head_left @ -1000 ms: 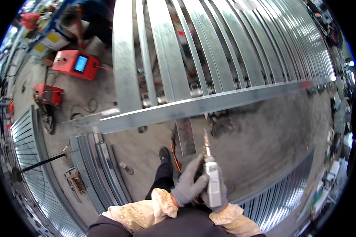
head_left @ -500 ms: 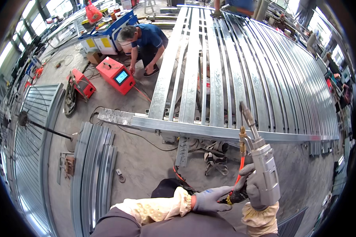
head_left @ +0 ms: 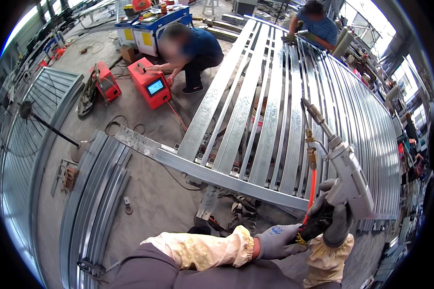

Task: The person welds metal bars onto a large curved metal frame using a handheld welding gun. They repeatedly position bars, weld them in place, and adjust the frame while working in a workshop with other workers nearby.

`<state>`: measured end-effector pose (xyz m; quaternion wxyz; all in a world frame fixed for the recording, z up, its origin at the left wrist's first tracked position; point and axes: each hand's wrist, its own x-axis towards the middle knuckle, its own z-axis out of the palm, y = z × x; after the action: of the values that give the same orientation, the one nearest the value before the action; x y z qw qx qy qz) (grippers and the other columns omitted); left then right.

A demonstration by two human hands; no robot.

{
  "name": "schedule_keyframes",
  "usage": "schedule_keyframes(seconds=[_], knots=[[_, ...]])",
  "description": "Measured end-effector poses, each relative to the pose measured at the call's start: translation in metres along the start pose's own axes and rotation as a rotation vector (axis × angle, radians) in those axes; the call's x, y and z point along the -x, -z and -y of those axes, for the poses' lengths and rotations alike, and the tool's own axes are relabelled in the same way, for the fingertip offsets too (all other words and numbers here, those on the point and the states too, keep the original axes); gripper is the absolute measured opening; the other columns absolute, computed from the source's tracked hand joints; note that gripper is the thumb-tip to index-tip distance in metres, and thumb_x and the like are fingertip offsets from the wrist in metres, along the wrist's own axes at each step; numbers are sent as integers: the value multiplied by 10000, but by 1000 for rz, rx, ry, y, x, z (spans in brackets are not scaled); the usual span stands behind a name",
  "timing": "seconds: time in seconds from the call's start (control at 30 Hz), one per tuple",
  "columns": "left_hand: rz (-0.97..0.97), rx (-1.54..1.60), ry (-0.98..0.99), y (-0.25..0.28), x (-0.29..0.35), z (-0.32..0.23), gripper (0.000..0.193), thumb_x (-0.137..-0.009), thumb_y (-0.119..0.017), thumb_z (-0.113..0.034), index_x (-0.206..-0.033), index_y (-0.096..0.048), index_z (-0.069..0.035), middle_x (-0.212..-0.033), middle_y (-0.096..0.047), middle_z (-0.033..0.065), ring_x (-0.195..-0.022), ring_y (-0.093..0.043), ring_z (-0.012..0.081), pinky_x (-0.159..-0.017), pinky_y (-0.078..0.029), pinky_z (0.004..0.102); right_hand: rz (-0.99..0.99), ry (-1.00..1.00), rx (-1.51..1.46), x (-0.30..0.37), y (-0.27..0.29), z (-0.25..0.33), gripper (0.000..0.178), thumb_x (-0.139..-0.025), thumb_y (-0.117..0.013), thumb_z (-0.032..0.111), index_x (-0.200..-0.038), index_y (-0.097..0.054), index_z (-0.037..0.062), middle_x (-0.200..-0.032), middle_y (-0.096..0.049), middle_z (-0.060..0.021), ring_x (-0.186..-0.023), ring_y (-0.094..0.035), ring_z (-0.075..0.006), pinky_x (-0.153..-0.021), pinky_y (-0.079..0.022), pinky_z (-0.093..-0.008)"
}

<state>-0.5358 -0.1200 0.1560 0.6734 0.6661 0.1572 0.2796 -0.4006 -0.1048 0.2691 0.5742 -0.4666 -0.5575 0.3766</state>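
My right hand (head_left: 336,226), in a grey glove, is wrapped round the grip of a silver welding gun (head_left: 353,183). Its narrow nozzle points up and away, over the slatted metal frame (head_left: 207,169). An orange hose (head_left: 312,188) runs down from the brass fitting beside the nozzle. Below the grip, my gloved left hand (head_left: 279,242) closes on the dark cable bundle (head_left: 307,232) of the gun, where a yellow-green strand shows. Pale cuffed sleeves cover both forearms. The nozzle appears apart from the slats, though depth is hard to judge.
Beyond the frame's left side, a co-worker (head_left: 205,50) crouches at a red machine with a lit screen (head_left: 150,85). Another person (head_left: 319,28) leans over the frame's far end. Metal channels (head_left: 94,197) lie stacked on the floor at left, near a black-poled fan (head_left: 53,130).
The view has shifted and tilted. My right hand and the gun now appear farther right, with the gun leaning more. The crouching co-worker now reaches over the red machine's top; the far person shows more fully.
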Motion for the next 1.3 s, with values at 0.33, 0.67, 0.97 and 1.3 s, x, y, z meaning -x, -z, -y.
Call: schedule_keyframes(seconds=[0.33,0.67,0.97,1.3], knots=[[-163,-131,-139,1,-117,-24,717,-921,-707,-272,-1503,-380,-11,-1342,-585,249,-1241,-583,389,-1041,-464,423,52,155,-93,-129,113,26,611,-1055,-431,512,-1188,-495,-80,-886,-638,-155,-516,-614,-137,-398,-506,-239],[-667,-163,333,41,-66,81,575,-960,-666,-204,-1447,-471,30,-1186,-653,103,-1056,-626,136,-931,-517,297,-29,479,540,-196,195,57,459,-1048,-485,297,-1344,-468,-53,-977,-668,-124,-644,-657,-140,-528,-555,-222],[-1137,121,432,62,-21,139,587,-951,-667,-255,-1438,-493,24,-1301,-641,198,-1181,-645,240,-988,-510,331,454,-147,135,-277,95,-29,485,-1008,-561,228,-1382,-446,-59,-985,-656,-119,-660,-653,-137,-557,-561,-222],[-1081,664,104,114,-58,133,688,-955,-709,-223,-1511,-374,8,-1221,-608,90,-1044,-592,125,-944,-501,298,1177,-934,15,-297,-77,-187,573,-918,-681,192,-1375,-464,-78,-962,-695,-183,-642,-687,-215,-572,-572,-330]])
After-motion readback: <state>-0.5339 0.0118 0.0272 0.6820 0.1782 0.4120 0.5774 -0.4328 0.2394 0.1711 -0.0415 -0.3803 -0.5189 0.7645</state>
